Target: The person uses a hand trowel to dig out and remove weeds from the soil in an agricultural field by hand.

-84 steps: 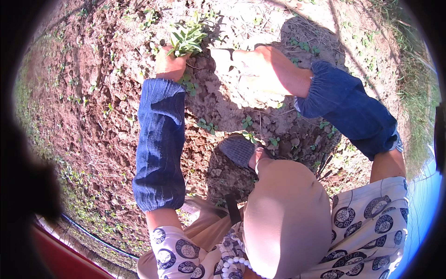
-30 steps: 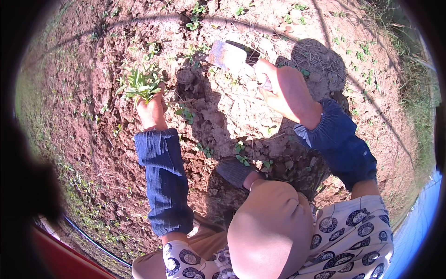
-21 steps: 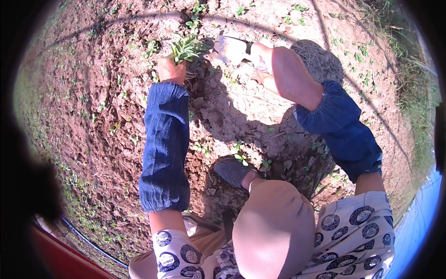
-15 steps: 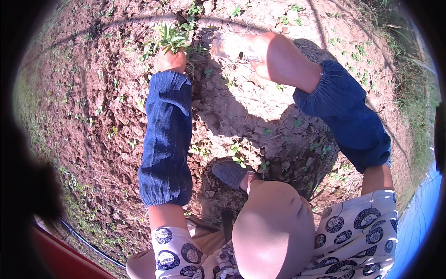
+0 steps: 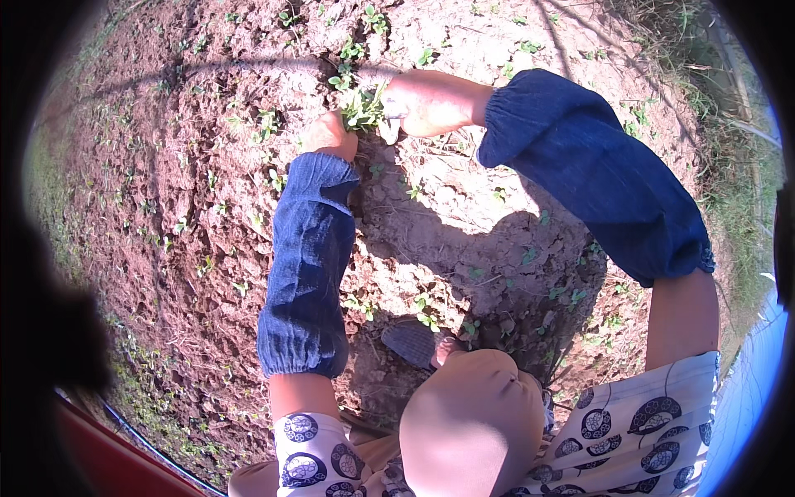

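Observation:
My left hand (image 5: pixel 330 135) is closed round the lower end of a bunch of leafy green plants (image 5: pixel 363 109), just above the soil. The leaves fan out beyond its fingers toward my other hand. My right hand (image 5: pixel 432 101) comes in from the right with its fingers curled, right beside the leaves. A pale bit shows below its fingertips, but glare and leaves hide what it holds. Blue denim sleeve covers wrap both forearms, the left one (image 5: pixel 306 257) and the right one (image 5: pixel 604 182).
Cracked reddish soil (image 5: pixel 224 315) carries scattered small seedlings (image 5: pixel 267 124). Below my hands, a dark shoe (image 5: pixel 410 344) stands near several seedlings (image 5: pixel 426 311) and my bent knee (image 5: pixel 464 422). Taller grass (image 5: pixel 737 190) edges the plot at right. A dark line (image 5: pixel 157 443) runs at lower left.
My left hand has moved right with the green bunch. The right hand has come left, closing the gap, and its fingers are now beside the leaves.

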The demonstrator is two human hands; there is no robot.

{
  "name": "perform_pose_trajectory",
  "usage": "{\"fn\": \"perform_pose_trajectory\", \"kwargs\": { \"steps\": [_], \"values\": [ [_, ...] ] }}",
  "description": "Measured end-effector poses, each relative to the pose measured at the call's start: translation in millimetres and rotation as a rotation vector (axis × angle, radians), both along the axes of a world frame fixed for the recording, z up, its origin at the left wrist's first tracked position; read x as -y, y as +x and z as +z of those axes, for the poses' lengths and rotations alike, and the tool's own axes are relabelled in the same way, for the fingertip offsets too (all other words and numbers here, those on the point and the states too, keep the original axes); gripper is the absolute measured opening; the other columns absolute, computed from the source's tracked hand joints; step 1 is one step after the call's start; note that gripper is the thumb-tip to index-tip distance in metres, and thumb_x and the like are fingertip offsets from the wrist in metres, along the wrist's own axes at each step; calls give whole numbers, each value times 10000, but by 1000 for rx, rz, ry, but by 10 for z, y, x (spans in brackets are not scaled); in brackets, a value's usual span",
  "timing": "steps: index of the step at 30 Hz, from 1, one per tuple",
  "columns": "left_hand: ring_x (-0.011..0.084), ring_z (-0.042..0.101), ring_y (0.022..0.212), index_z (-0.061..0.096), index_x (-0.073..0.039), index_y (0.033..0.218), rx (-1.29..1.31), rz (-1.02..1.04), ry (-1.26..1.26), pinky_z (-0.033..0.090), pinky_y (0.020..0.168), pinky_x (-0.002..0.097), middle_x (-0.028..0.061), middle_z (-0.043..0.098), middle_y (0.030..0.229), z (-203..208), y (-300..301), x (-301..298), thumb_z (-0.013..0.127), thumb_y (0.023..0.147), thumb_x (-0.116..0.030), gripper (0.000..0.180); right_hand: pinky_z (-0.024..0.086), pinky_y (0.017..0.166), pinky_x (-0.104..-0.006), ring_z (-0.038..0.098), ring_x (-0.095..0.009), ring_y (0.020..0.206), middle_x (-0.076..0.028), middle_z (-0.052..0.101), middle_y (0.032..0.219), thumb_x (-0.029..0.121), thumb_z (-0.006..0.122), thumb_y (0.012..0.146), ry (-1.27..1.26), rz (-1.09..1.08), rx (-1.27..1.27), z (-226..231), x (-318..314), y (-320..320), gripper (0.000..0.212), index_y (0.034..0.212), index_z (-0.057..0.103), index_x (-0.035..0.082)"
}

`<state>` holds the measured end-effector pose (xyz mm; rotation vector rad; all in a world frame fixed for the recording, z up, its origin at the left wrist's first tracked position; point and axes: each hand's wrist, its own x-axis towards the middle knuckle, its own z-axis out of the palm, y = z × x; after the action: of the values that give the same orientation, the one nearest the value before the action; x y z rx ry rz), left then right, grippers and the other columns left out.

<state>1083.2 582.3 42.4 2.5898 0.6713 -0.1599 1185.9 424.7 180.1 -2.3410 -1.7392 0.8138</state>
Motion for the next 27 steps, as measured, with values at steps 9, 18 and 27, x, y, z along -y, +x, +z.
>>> {"fn": "perform_pose_trajectory", "kwargs": {
  "steps": [9, 18, 27],
  "values": [
    [349, 645, 797, 635, 28, 950, 453, 57, -79, 502, 708, 386, 225, 644, 794, -150, -253, -3, 630, 724, -97, 258, 472, 707, -332, 588, -186, 797, -127, 594, 861, 101, 511, 801, 78, -230, -216, -562, 356, 32, 102, 878, 529, 36],
    [78, 505, 563, 615, -89, 933, 846, 879, -1192, 464, 496, 229, -22, 584, 729, 291, -439, -43, 667, 829, -113, 119, 502, 784, -290, 608, -163, 858, -120, 637, 956, 93, 581, 832, 165, -424, -296, -811, 641, -74, 407, 1232, 517, 49],
    [157, 568, 554, 613, -11, 915, 518, 572, -766, 453, 487, 289, 85, 640, 752, 44, -1051, -385, 606, 868, -122, 120, 496, 701, -371, 598, -312, 786, -179, 592, 858, 105, 630, 767, 384, -81, 150, 130, 596, -242, 410, 1163, 548, 36]
  ]
}}
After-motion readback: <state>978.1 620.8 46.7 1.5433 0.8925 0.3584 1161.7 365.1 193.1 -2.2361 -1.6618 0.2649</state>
